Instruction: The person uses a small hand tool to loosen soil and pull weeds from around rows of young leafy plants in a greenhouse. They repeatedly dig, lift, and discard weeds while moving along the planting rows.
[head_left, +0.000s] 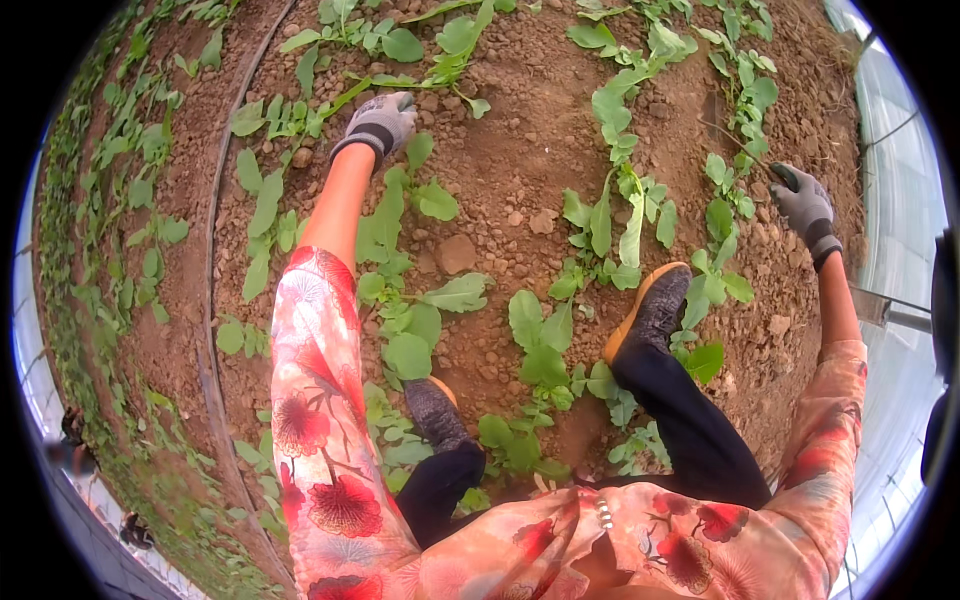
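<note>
My left hand (381, 122), in a grey knit glove with a dark cuff, is low over the soil at the upper left. Its fingers curl downward beside a long-stemmed leafy plant (420, 81); whether they grip the stem is hidden. At the right, my gloved right hand (805, 201) is closed around the end of a thin-handled hand tool (739, 144). The tool slants up and left, across a row of small leafy plants (750, 97). Its far end is too faint against the soil to make out.
Lobed-leaf seedlings (390, 225) grow in rows through cloddy brown soil (517, 142). My shoes (660, 300) stand among the plants. A dark drip line (214, 195) runs along the left, with denser greenery (97, 300) beyond. Translucent plastic sheeting (904, 202) borders the right.
</note>
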